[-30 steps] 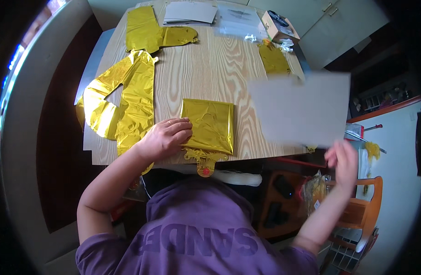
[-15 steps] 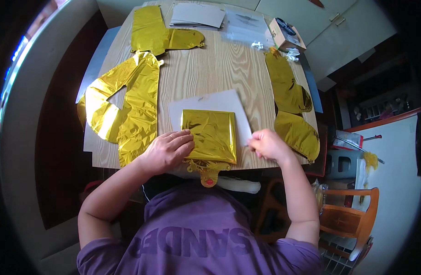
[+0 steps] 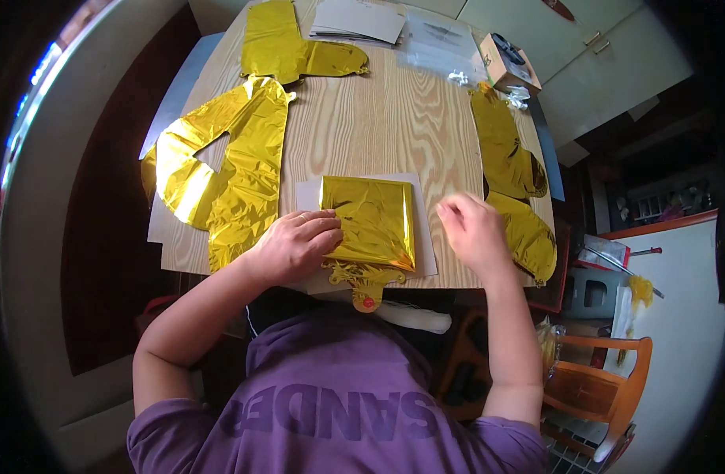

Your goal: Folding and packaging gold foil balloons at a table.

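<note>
A folded gold foil balloon (image 3: 370,217) lies on a white card (image 3: 424,237) at the table's near edge. Its tabbed tail, with a small red round mark, hangs past that edge. My left hand (image 3: 299,246) presses on the balloon's left side, fingers together and curved over the foil; the thumb is hidden. Just right of the card, my right hand (image 3: 471,231) is lifted slightly, its fingers drawn together and somewhat blurred. Nothing shows between them, and the hand is apart from the card.
Flat gold foil balloons lie at the left (image 3: 248,174), the far left (image 3: 272,47) and the right (image 3: 520,225). Toward the back are a stack of white cards (image 3: 358,20), clear plastic sleeves (image 3: 433,47) and a wooden box (image 3: 509,63). A wooden chair (image 3: 599,387) stands at lower right.
The white card has turned and now sits squarely beneath the folded balloon. My right hand has let go of the card's right edge and risen away. My left hand stays on the foil.
</note>
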`<state>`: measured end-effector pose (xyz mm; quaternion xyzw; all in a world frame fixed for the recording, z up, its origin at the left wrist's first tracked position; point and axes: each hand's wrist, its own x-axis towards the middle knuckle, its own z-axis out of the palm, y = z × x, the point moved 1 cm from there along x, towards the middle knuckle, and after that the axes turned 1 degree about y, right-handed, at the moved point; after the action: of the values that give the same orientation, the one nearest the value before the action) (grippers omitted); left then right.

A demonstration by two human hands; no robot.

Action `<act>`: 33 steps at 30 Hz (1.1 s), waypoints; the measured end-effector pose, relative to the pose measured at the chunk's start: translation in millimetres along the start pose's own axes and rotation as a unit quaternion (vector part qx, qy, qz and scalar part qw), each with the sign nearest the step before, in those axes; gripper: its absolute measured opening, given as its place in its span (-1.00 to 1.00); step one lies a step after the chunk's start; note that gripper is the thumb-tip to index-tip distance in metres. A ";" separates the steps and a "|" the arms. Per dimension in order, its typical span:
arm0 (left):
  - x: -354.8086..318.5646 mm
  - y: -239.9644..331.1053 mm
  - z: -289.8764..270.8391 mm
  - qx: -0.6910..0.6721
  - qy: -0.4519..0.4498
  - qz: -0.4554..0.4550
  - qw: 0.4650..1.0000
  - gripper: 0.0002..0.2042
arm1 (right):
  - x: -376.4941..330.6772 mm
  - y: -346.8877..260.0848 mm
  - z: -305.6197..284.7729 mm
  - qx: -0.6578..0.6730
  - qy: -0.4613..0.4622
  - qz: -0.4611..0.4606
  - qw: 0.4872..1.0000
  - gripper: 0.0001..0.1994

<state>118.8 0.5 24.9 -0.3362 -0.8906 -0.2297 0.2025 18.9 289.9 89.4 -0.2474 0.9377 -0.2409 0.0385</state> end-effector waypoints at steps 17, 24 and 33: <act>13.2 -10.0 -14.7 -0.026 -0.036 -0.112 0.993 -0.48 | 51.1 -5.3 85.9 -0.036 0.035 -0.311 0.949 -0.61; 5.7 2.7 2.4 0.011 -0.036 -0.108 0.993 -0.50 | 43.7 1.7 76.4 -0.051 0.014 -0.305 0.951 -0.60; 25.8 -6.2 5.9 0.035 -0.092 -0.099 0.990 -0.50 | 24.5 6.8 73.0 -0.117 0.074 -0.225 0.964 -0.60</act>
<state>95.4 12.7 31.8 -0.2587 -0.9419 -0.1857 0.1072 8.4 251.7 23.0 -0.4365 0.8797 -0.1491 -0.1153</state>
